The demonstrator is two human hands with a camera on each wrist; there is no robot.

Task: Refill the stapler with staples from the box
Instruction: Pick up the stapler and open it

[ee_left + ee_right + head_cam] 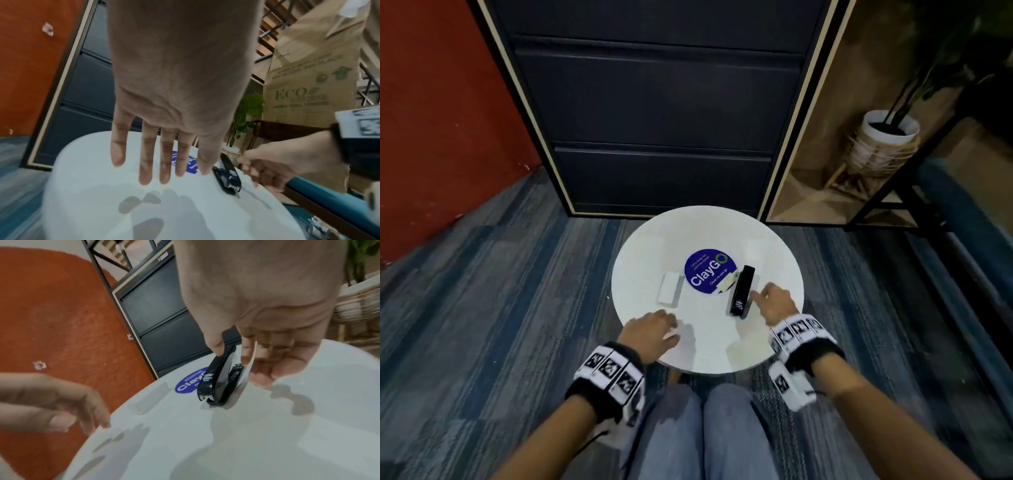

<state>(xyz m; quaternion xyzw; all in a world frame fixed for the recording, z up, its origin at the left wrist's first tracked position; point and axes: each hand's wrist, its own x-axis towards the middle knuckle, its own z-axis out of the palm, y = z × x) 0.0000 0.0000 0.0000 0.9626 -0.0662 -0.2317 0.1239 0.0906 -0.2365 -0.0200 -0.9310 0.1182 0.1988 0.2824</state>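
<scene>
A black stapler lies closed on the round white table, right of a blue sticker. A small white box lies left of the sticker. A small pale piece rests against the stapler's left side. My right hand hovers just right of the stapler, fingers loosely curled, holding nothing. My left hand floats over the table's near edge with straight fingers, also holding nothing.
A dark drawer cabinet stands right behind the table. A potted plant in a wicker stand and a black metal shelf frame are at the back right. My knees in jeans sit under the near edge.
</scene>
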